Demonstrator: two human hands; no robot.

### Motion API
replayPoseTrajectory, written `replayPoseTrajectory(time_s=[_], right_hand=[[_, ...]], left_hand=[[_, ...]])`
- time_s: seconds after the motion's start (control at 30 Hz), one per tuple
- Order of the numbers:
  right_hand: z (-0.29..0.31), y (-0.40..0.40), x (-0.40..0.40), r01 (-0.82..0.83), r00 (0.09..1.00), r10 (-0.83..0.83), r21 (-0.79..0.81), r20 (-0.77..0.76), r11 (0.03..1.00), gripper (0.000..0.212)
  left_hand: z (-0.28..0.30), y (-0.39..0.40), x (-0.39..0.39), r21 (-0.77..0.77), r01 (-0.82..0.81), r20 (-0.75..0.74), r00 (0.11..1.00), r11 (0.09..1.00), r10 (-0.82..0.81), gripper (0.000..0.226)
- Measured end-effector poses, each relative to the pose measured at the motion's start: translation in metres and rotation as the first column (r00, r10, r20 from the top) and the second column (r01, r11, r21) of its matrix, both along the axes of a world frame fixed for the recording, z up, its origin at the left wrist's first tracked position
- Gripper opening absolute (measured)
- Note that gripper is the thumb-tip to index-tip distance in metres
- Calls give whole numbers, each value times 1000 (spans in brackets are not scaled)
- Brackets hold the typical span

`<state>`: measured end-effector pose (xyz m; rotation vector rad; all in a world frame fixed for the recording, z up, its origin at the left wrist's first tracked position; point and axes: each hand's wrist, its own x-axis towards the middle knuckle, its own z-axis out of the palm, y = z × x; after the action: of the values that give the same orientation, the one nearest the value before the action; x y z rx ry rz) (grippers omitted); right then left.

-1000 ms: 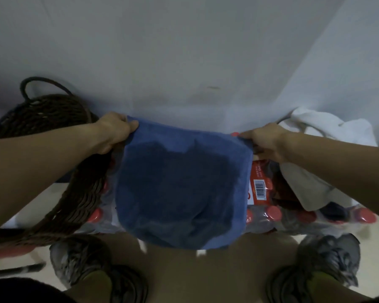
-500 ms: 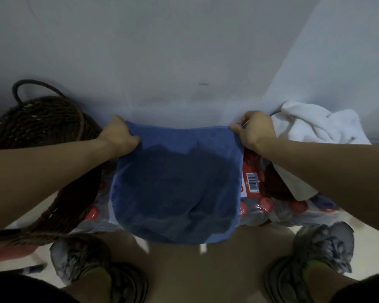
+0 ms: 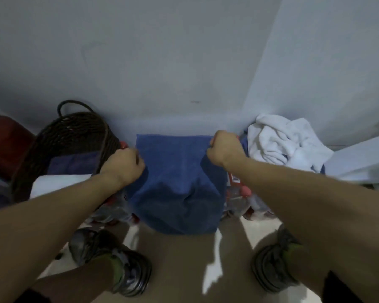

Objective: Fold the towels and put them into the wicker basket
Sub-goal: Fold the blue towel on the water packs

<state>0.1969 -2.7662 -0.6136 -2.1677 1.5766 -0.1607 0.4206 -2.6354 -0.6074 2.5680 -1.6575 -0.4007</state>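
**Blue towel gripped at both side edges**

A person grips a blue towel with 2 fists: the left hand clenched on its left edge, the right hand clenched on its right edge. The towel lies draped over a pack of red-capped bottles, its near end hanging toward the floor. The wicker basket stands to the left, holding folded towels. A crumpled white towel sits to the right.
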Motion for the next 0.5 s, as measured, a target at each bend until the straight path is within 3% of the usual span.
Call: replayPoseTrajectory(time_s=[0.1, 0.2, 0.3, 0.4, 0.5], right_hand=[[-27, 67, -16, 196, 920, -160, -66, 359, 978, 5], [-58, 126, -38, 447, 739, -393, 37, 547, 894, 16], [-86, 151, -62, 563, 616, -603, 252, 507, 787, 12], [-103, 157, -80, 463, 682, -592, 373, 430, 804, 13], [-111, 161, -77, 398, 676, -613, 497, 409, 771, 20]], left_hand=[[-31, 34, -15, -346, -267, -158, 962, 899, 224, 21], [-62, 69, -39, -431, -515, -394, 846, 741, 359, 12], [-92, 97, -60, -408, -689, -565, 706, 599, 427, 15], [-114, 115, -67, -344, -766, -659, 609, 543, 441, 28], [-124, 120, -64, -272, -814, -733, 521, 513, 437, 41]])
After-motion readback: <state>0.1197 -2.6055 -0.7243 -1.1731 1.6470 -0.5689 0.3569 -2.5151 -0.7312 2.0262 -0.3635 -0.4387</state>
